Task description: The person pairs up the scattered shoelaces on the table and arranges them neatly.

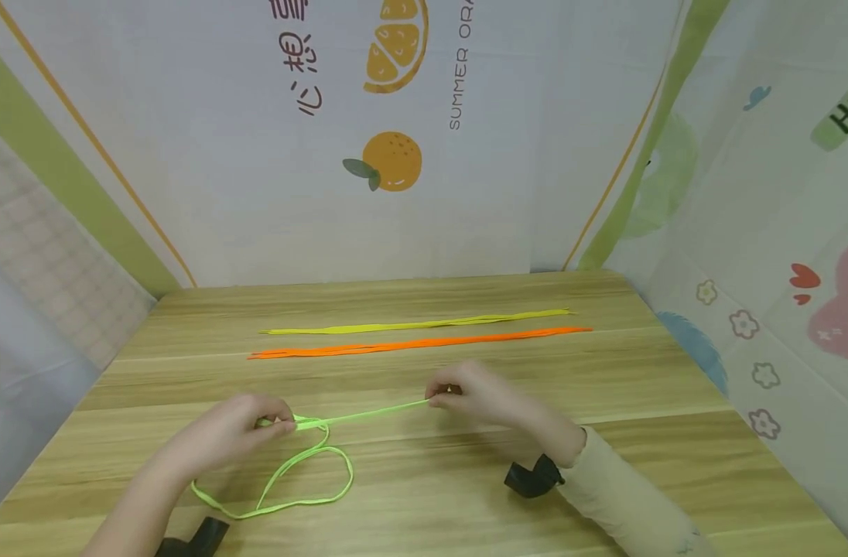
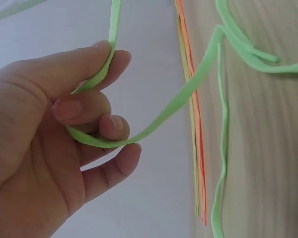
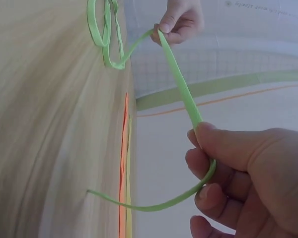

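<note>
A light green flat shoelace (image 1: 378,412) is stretched between my two hands above the table. My left hand (image 1: 246,424) pinches it between thumb and forefinger, and in the left wrist view the lace (image 2: 176,101) also winds past the other fingers. The rest of it lies in loose loops on the tabletop near the left forearm. My right hand (image 1: 469,394) pinches the other part, raised a little higher. In the right wrist view a short tail of the lace (image 3: 154,207) hangs in a curve below the right fingers, ending in a thin tip.
Beyond the hands, a yellow lace (image 1: 396,326) and an orange lace (image 1: 417,343) lie straight and nearly parallel across the wooden table (image 1: 661,464). A white printed cloth (image 1: 257,193) hangs behind the table's back edge, with more cloth at both sides.
</note>
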Demonstrator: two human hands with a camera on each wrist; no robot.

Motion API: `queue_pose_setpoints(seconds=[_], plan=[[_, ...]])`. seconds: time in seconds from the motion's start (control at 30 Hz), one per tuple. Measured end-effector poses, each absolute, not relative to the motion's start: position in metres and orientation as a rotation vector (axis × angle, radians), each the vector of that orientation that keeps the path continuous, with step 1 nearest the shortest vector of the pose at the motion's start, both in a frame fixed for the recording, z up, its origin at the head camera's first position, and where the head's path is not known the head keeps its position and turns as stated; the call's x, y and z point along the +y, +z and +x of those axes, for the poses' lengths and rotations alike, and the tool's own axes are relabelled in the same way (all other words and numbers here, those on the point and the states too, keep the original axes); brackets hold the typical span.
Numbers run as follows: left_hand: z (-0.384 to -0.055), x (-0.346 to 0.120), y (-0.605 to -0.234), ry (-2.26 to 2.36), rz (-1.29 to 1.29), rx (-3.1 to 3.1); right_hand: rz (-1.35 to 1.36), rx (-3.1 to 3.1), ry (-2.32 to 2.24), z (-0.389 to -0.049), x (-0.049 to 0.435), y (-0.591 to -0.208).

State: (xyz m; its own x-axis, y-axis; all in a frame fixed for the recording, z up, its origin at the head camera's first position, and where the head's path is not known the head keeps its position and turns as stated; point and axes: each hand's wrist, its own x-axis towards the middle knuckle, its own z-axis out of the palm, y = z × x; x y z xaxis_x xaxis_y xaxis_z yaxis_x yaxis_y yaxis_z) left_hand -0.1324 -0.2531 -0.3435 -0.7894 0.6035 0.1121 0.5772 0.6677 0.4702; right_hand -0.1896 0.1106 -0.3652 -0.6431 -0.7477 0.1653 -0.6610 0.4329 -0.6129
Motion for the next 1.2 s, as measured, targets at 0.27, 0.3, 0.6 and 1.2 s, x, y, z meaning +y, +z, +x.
queue_pose_setpoints(seconds=[0.27, 0.3, 0.6, 1.2], plan=[[-0.143, -0.251, -0.338, 0.806, 0.966, 2.811, -1.189, 2.58, -1.052, -0.195, 0.137, -0.363], [-0.145, -0.251, -0.337, 0.801, 0.96, 2.81, -1.181, 2.584, -1.047, -0.196, 0.141, -0.363], [-0.155, -0.25, -0.33, 0.829, 0.959, 2.791, -1.126, 2.663, -1.004, -0.203, 0.169, -0.36], [-0.157, -0.267, -0.335, 0.967, 0.838, 2.816, -0.837, 2.752, -0.94, -0.218, 0.211, -0.352]])
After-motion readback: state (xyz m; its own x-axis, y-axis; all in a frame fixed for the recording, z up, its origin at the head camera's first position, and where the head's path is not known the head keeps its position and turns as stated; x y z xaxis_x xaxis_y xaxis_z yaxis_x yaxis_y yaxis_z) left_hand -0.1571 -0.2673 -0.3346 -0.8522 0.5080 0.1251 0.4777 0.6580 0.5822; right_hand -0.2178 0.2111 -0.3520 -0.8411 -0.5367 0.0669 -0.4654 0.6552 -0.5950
